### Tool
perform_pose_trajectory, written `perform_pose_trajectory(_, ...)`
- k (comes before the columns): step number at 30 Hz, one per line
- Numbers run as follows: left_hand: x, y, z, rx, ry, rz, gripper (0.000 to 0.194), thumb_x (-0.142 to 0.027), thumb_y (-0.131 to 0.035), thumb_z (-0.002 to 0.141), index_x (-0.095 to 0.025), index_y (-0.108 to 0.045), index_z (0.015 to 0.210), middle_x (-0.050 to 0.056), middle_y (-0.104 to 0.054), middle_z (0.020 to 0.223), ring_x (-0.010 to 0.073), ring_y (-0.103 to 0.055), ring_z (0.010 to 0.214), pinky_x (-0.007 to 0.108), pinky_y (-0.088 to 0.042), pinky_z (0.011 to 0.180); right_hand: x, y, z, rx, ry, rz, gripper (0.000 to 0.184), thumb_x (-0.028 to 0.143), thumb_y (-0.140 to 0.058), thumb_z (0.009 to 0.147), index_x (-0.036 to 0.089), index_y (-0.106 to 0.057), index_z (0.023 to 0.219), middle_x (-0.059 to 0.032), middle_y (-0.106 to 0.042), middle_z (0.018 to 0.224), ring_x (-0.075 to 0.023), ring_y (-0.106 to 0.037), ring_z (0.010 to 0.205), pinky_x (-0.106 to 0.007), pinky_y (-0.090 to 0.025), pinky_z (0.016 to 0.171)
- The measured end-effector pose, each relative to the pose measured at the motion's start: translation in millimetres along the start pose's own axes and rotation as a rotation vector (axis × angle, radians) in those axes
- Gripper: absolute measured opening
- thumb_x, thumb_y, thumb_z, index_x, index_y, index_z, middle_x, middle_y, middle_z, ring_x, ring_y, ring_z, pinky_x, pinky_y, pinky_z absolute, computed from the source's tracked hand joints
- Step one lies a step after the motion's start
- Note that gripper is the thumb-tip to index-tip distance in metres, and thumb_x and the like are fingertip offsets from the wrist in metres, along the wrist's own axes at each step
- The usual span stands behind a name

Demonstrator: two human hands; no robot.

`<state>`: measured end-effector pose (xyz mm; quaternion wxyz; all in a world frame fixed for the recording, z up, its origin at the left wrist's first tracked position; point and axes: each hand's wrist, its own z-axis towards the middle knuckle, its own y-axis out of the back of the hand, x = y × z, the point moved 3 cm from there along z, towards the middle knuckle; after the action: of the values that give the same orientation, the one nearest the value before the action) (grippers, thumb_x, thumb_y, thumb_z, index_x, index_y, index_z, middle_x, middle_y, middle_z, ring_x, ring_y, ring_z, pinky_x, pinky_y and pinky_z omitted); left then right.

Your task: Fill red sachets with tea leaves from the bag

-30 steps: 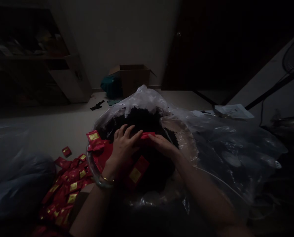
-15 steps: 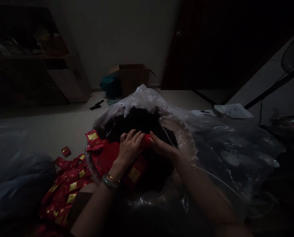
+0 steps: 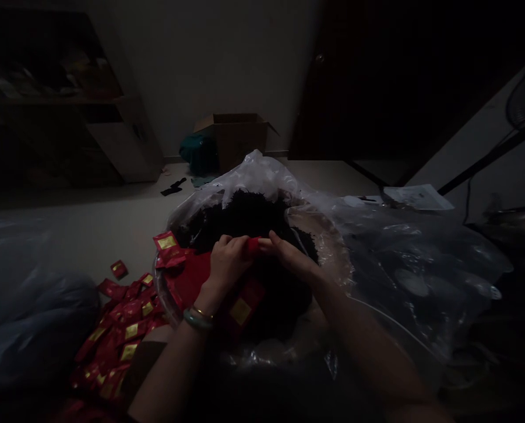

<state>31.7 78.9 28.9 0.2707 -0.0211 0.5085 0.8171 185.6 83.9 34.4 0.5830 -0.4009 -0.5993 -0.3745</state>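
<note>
Over a wide basin [image 3: 345, 258] lined with clear plastic, my left hand [image 3: 228, 261] is closed around a small red packet [image 3: 252, 247]. My right hand [image 3: 291, 257] faces it from the right, fingers stretched out and their tips touching the packet's edge; whether they reach inside I cannot tell. Dark, shredded, leaf-like stuff [image 3: 253, 214] is heaped in the basin beneath both hands. A red packet with a gold label [image 3: 240, 310] lies below my left hand. More red packets [image 3: 169, 249] rest on the basin's left rim.
On the floor at left lies a pile of red packets [image 3: 130, 332] beside a dark plastic bag [image 3: 37, 335]. Clear plastic sheeting [image 3: 403, 258] spreads to the right. Behind the basin stand an open cardboard box [image 3: 240, 144] and a teal bag [image 3: 198, 154]. The room is dim.
My left hand has drawn slightly left with the red packet, its fingers curling tighter. My right fingers have straightened toward the packet's edge, and more of them shows.
</note>
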Motion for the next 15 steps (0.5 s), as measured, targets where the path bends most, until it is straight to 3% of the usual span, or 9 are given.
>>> perform_pose_trajectory(3,10,3.6,4,-0.030,0.151,-0.136,0.034,-0.031,-0.072,0.072,-0.020,-0.067,0.103,0.007,-0.069,0.089,0.0233,-0.057,0.083,0.033,-0.048,0.070,10,12,-3,-0.308,0.129,-0.029,0.056,0.065,-0.036,0.087,0.019,-0.067,0.095,-0.0077,-0.070,0.089,-0.0221,-0.064,0.089,-0.038,-0.047,0.086)
perform_pose_trajectory(4,14,4.5,5,-0.049,0.194,-0.179,0.035,-0.031,-0.073,0.071,-0.020,-0.066,0.104,0.006,-0.068,0.087,0.0224,-0.058,0.082,0.032,-0.049,0.069,12,13,-5,-0.372,0.169,-0.111,0.049,0.059,-0.038,0.088,0.019,-0.066,0.092,-0.0069,-0.069,0.086,-0.0211,-0.063,0.085,-0.036,-0.048,0.082)
perform_pose_trajectory(5,17,5.2,5,-0.072,0.227,-0.220,0.036,-0.031,-0.073,0.070,-0.020,-0.066,0.104,0.005,-0.067,0.087,0.0215,-0.058,0.081,0.032,-0.049,0.069,13,11,-6,-0.358,0.199,-0.235,0.041,0.053,-0.042,0.088,0.019,-0.065,0.089,-0.0059,-0.068,0.084,-0.0200,-0.062,0.082,-0.035,-0.048,0.079)
perform_pose_trajectory(6,20,5.7,6,-0.097,0.248,-0.259,0.038,-0.031,-0.074,0.069,-0.021,-0.066,0.105,0.004,-0.067,0.087,0.0208,-0.059,0.081,0.031,-0.049,0.070,11,4,-6,-0.259,0.224,-0.390,0.032,0.046,-0.048,0.086,0.019,-0.065,0.087,-0.0051,-0.068,0.085,-0.0194,-0.061,0.081,-0.034,-0.048,0.079)
perform_pose_trajectory(8,25,5.7,6,-0.144,0.268,-0.324,0.040,-0.030,-0.075,0.068,-0.021,-0.065,0.106,0.004,-0.067,0.089,0.0201,-0.060,0.082,0.032,-0.050,0.073,0,-20,-9,0.109,0.262,-0.727,0.017,0.031,-0.062,0.077,0.019,-0.066,0.088,-0.0053,-0.068,0.091,-0.0202,-0.060,0.087,-0.034,-0.047,0.084)
perform_pose_trajectory(9,27,5.3,6,-0.159,0.276,-0.347,0.042,-0.030,-0.075,0.068,-0.021,-0.064,0.107,0.004,-0.066,0.091,0.0199,-0.060,0.082,0.032,-0.050,0.073,-8,-32,-12,0.268,0.297,-0.878,0.021,0.026,-0.066,0.073,0.018,-0.067,0.092,-0.0071,-0.067,0.100,-0.0226,-0.058,0.096,-0.036,-0.045,0.089)
perform_pose_trajectory(12,30,3.9,5,-0.165,0.301,-0.380,0.045,-0.031,-0.076,0.066,-0.021,-0.064,0.108,0.004,-0.066,0.091,0.0199,-0.061,0.082,0.033,-0.050,0.074,-29,-55,-16,0.411,0.292,-1.226,0.025,0.019,-0.063,0.074,0.014,-0.067,0.098,-0.0126,-0.067,0.107,-0.0257,-0.058,0.099,-0.038,-0.046,0.088)
perform_pose_trajectory(15,31,4.3,5,-0.160,0.304,-0.396,0.047,-0.034,-0.076,0.066,-0.021,-0.063,0.108,0.004,-0.067,0.092,0.0202,-0.061,0.084,0.033,-0.050,0.074,-35,-58,-19,0.495,0.201,-1.358,0.019,0.013,-0.055,0.079,0.017,-0.071,0.088,-0.0099,-0.071,0.091,-0.0231,-0.063,0.086,-0.036,-0.046,0.082)
